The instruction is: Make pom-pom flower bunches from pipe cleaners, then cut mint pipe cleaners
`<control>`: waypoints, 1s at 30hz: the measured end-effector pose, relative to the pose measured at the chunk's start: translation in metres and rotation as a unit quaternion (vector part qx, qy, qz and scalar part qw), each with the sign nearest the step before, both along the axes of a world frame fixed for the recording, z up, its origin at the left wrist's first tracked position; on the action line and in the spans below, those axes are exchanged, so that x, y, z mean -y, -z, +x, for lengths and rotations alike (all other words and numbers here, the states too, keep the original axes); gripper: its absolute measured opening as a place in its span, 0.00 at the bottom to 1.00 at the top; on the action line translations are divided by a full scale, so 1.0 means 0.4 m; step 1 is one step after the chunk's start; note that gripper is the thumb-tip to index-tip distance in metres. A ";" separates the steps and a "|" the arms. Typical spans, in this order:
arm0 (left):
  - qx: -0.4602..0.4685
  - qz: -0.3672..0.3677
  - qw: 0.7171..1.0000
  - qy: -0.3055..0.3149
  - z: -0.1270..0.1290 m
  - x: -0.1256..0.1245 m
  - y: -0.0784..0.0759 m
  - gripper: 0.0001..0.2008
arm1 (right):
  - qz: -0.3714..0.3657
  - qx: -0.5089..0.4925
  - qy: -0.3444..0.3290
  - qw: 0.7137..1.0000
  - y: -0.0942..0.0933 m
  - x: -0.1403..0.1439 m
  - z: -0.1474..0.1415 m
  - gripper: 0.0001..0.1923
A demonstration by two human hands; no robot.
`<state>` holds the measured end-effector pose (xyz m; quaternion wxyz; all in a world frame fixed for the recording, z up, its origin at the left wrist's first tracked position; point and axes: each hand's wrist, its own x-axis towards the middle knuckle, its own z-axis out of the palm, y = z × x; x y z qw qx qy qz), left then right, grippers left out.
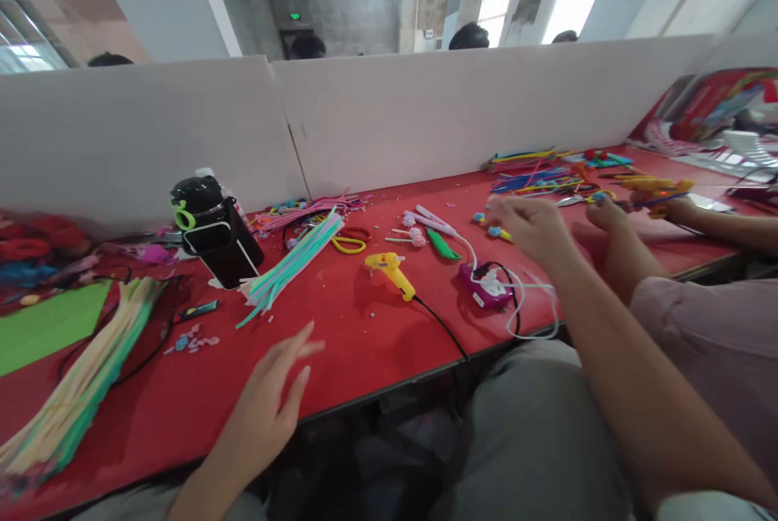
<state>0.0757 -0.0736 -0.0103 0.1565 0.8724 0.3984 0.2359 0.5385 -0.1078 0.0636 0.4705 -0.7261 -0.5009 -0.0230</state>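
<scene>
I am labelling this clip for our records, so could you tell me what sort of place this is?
Probably a shared craft workshop: a red table behind white partitions, strewn with pipe cleaners and a yellow glue gun.

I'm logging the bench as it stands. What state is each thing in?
Left hand: open, empty, over the table edge.
Right hand: fingers spread, holding nothing.
Yellow glue gun: lying down, cord attached.
Black bottle: tilted, lid shut.
Yellow scissors: lying flat.
</scene>
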 end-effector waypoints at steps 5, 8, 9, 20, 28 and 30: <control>-0.043 0.059 0.997 0.008 0.002 -0.026 0.037 0.36 | -0.022 0.047 -0.395 0.917 0.038 0.056 -0.355 0.17; -0.068 0.053 0.996 -0.010 0.016 -0.032 0.063 0.37 | -0.093 0.123 -0.460 0.874 0.131 0.052 -0.496 0.26; -0.076 0.056 0.995 -0.024 0.023 -0.034 0.072 0.37 | -0.102 0.150 -0.453 0.873 0.165 0.045 -0.525 0.29; -0.097 0.116 0.988 -0.042 0.045 -0.054 0.121 0.35 | -0.028 0.234 -0.395 0.888 0.292 0.006 -0.569 0.21; -0.061 0.065 0.996 -0.025 0.039 -0.043 0.104 0.35 | -0.019 0.168 -0.410 0.896 0.288 0.020 -0.561 0.24; 0.006 0.017 0.999 -0.026 0.049 -0.022 0.077 0.34 | -0.007 0.102 -0.417 0.903 0.279 0.017 -0.562 0.30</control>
